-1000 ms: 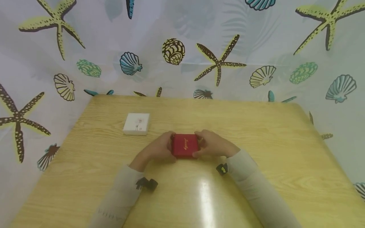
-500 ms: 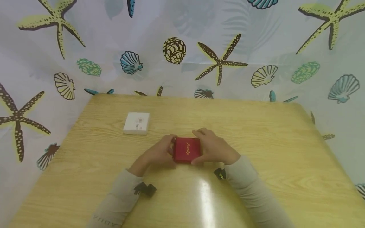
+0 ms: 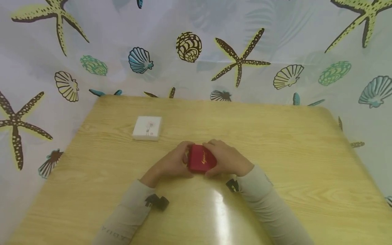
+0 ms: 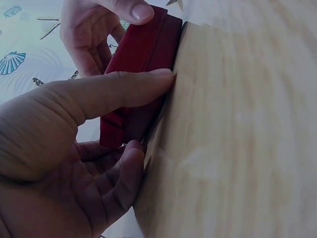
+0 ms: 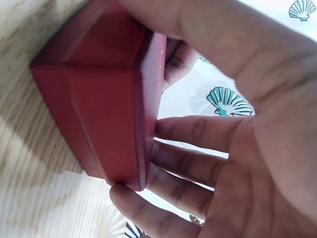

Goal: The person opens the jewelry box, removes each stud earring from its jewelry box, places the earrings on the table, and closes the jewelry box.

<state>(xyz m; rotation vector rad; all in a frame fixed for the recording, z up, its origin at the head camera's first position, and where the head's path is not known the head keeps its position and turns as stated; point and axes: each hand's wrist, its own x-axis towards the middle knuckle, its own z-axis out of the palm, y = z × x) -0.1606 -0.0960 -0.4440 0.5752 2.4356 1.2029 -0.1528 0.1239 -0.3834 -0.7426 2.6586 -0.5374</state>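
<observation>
A small red gift box (image 3: 197, 160) with gold lettering on top is held between both hands over the middle of the table. My left hand (image 3: 177, 162) grips its left end; in the left wrist view the thumb (image 4: 119, 91) lies across the near side and the other fingers curl underneath. My right hand (image 3: 228, 160) holds the right end, thumb at the near edge and fingertips along the far edge. A seam between lid and base runs along the side of the red box (image 5: 99, 114) in the right wrist view. The top looks tilted in the head view.
A white square box (image 3: 147, 128) with a printed flower lies on the table to the left, beyond my left hand. The wooden table (image 3: 275, 136) meets a shell and starfish printed cloth (image 3: 165, 75) at the back and sides.
My right hand has shifted left over the box's right end and covers more of its top. The box has come slightly nearer, and its top now looks tilted.
</observation>
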